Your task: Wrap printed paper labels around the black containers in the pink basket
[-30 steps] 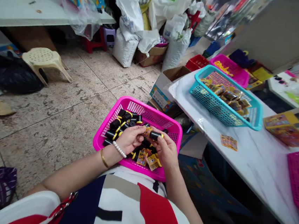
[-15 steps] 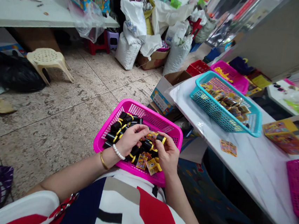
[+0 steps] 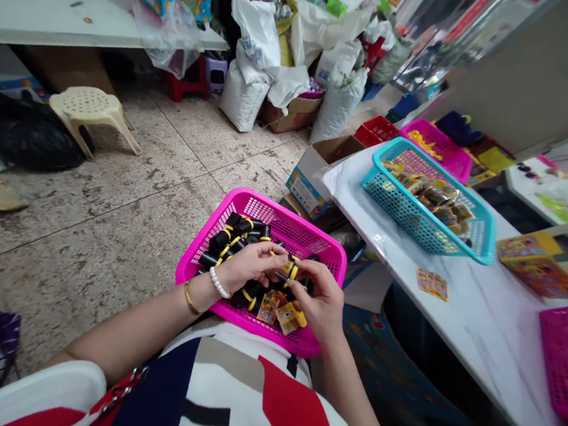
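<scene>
A small black-and-yellow cylinder (image 3: 287, 271) is held between my two hands, just above a pink basket (image 3: 195, 248). My left hand (image 3: 249, 264) pinches at its left end, with finger and thumb closed. My right hand (image 3: 323, 300) grips the other end between thumb and fingers. The fingers partly cover the piece. In the basket, several black cylinders with yellow bands (image 3: 234, 238) lie in a heap. Printed yellow-orange cards (image 3: 288, 317) lie at the basket's near side, below my hands.
To the right, a white table (image 3: 386, 239) bears a blue basket (image 3: 405, 208) of wrapped pieces, printed cards (image 3: 432, 284) and another pink basket (image 3: 564, 360). An open carton (image 3: 312, 182) stands beside the table. A cream stool (image 3: 90, 110) and white sacks (image 3: 248, 92) stand on the floor.
The cylinder has shifted left and turned between my fingers; its printed strip shows less now. My right hand's fingers have moved in closer to my left hand.
</scene>
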`<action>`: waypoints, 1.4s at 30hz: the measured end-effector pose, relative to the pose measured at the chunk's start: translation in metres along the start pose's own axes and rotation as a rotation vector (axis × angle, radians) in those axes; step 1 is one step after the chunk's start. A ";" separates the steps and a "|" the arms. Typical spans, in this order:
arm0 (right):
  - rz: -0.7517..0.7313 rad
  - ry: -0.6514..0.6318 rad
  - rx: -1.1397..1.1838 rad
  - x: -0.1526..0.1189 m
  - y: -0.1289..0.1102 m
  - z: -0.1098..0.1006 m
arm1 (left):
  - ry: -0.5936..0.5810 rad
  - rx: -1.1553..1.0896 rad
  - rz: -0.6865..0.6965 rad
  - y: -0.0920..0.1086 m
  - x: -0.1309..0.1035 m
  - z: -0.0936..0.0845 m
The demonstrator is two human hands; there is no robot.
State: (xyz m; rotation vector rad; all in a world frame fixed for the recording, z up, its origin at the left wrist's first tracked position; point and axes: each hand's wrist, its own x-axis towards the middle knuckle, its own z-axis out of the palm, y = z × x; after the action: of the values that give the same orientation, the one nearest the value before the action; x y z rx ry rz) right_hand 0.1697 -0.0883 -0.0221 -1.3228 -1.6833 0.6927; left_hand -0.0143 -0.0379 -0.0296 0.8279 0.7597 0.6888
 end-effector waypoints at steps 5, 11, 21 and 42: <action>0.186 0.079 0.145 -0.001 0.007 0.009 | 0.024 0.224 0.267 0.005 -0.005 0.005; 0.432 0.111 0.494 0.008 0.001 0.021 | 0.001 0.164 0.301 0.011 -0.003 0.002; 0.245 0.079 0.588 0.006 0.020 0.019 | -0.069 -0.077 -0.004 0.001 0.003 0.002; 0.264 0.200 0.185 -0.004 0.004 0.027 | 0.012 -0.044 0.080 -0.006 0.005 0.001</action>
State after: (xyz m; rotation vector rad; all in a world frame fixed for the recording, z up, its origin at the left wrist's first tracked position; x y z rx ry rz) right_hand 0.1482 -0.0884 -0.0397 -1.4432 -1.2681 0.8185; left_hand -0.0095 -0.0374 -0.0360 0.8177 0.7224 0.7801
